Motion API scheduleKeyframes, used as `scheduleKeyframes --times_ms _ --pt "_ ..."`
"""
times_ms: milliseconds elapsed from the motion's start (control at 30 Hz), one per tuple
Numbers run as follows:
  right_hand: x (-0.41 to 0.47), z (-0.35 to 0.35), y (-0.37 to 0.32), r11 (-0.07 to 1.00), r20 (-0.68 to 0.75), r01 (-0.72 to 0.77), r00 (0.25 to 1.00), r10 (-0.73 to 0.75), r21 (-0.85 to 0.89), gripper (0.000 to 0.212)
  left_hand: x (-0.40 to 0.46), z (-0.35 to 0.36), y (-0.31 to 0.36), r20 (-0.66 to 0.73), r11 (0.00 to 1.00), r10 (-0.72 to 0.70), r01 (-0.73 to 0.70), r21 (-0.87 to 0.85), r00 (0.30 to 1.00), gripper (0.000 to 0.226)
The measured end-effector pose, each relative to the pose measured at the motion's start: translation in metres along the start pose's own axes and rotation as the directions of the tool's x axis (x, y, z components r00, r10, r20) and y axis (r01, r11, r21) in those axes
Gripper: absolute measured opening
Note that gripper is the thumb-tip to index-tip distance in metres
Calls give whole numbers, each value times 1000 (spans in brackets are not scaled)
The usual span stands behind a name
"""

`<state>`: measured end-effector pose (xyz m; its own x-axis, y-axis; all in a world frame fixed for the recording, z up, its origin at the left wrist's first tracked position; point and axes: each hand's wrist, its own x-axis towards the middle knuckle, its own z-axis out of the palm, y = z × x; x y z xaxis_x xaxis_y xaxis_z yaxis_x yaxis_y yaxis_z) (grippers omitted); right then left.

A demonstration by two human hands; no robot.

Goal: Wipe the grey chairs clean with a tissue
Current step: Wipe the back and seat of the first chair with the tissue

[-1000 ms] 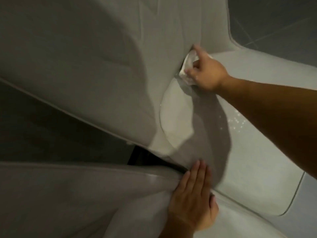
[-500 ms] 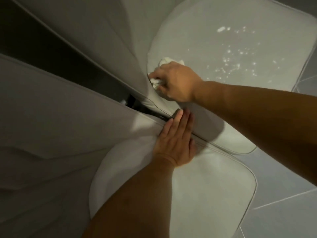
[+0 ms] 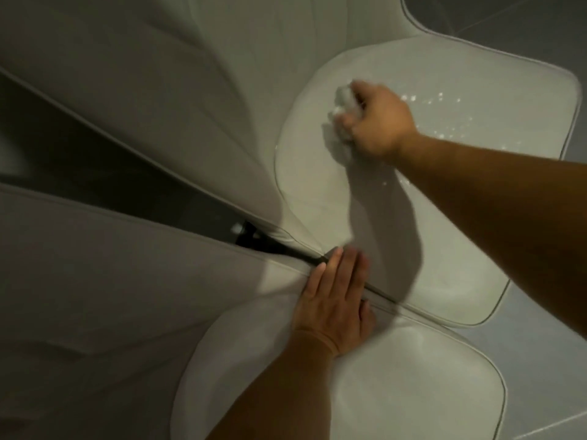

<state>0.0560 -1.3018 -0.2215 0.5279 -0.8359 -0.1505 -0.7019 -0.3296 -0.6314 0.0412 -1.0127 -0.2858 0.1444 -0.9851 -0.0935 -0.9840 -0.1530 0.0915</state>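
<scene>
Two grey upholstered chairs stand side by side, seen from above. On the seat of the far chair point(image 3: 476, 236) my right hand point(image 3: 378, 122) grips a crumpled white tissue point(image 3: 343, 104) and presses it against the cushion near the backrest. Small shiny droplets point(image 3: 444, 100) dot the seat to the right of that hand. My left hand point(image 3: 336, 296) rests flat, fingers straight, on the near chair point(image 3: 413, 385) where the two seats meet.
Tall grey backrests point(image 3: 143, 100) fill the left half of the view, with a dark gap point(image 3: 260, 239) between the chairs. Grey tiled floor point(image 3: 546, 338) shows at the right and top right.
My right hand has carried the tissue out from the seat's back crease toward the middle of the far seat. The left hand stays flat at the seam. The view has shifted.
</scene>
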Motion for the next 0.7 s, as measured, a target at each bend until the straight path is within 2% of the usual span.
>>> scheduleKeyframes --times_ms 67,200,300,367,467,600,633,700 --pt "-4 14 -2 995 72 52 996 -46 -87 37 0 1 1 14 1000 -8 8 -4 1000 78" --pt "-3 11 -1 955 84 97 994 -76 -279 46 0 1 1 32 999 -31 32 -29 999 79" --pt "-11 2 6 769 125 280 959 -256 -575 47 -2 -4 1 85 998 -40 44 -40 996 80" --pt "-17 -9 16 696 158 268 963 -219 -666 50 0 -10 2 132 996 -53 61 -64 990 79" --pt "-18 -27 36 727 191 224 973 -129 -649 51 -1 -17 4 178 994 -54 70 -86 982 77" --pt "-4 -30 42 732 89 276 955 -284 -623 42 3 -21 5 248 994 -44 67 -87 968 78" --pt "0 -25 37 756 65 241 965 -255 -608 42 4 -21 4 258 994 -40 64 -86 965 78" --pt "8 -10 24 837 15 93 995 -100 -539 48 6 -18 3 259 995 -30 53 -83 966 80"
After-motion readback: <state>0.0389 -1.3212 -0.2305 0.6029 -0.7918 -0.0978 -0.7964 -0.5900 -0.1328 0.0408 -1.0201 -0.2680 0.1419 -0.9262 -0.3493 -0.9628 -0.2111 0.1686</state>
